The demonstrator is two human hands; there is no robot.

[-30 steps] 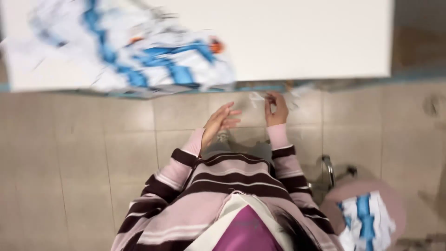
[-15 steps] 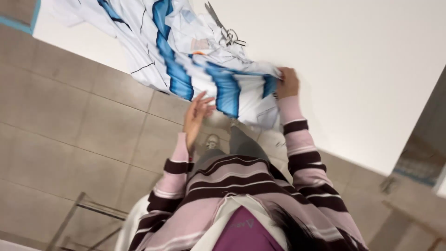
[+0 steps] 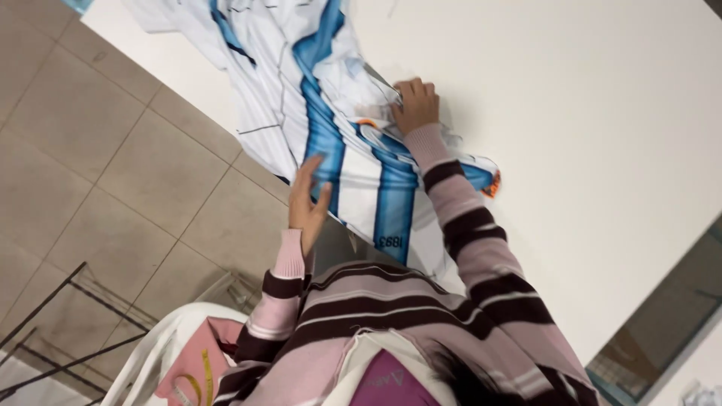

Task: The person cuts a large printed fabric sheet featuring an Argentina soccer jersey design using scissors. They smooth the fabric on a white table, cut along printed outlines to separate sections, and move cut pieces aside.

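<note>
Right hand [image 3: 415, 104] closed on a bunched fold of the white and blue striped garment [image 3: 323, 128], knuckles up, pressing it onto the white table [image 3: 587, 113]. Left hand [image 3: 307, 199] open, fingers spread, palm at the garment's near edge where the cloth hangs over the table edge (we cannot tell whether it touches). We note the garment lies crumpled across the table's near corner. Tiled floor [image 3: 113, 195] below; pink striped sleeves [image 3: 466, 218] on both arms.
</note>
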